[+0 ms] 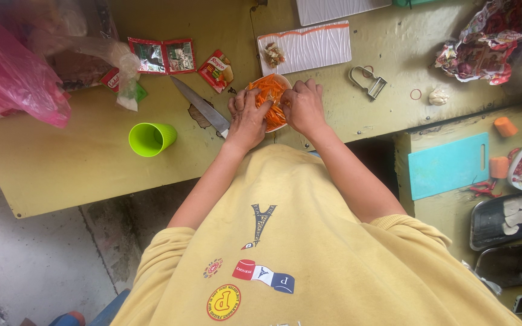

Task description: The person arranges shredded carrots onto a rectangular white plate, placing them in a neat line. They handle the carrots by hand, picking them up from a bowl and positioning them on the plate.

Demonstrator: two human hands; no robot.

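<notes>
Both hands, left hand point(248, 118) and right hand point(304, 107), grasp shredded orange carrot strips point(268, 90) in a shallow round bowl point(285, 80). Just beside lie a steel kitchen knife point(200, 106) and a lime-green plastic cup point(151, 138).

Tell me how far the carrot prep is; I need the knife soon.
Done: the carrot strips are already cut and piled in the bowl; the knife lies set down beside it. In hand: the left hand and right hand are both in the strips, handling them. Left: two carrot chunks sit uncut by the blue board, and the seasoning packets look unopened, though I can't be sure.
</notes>
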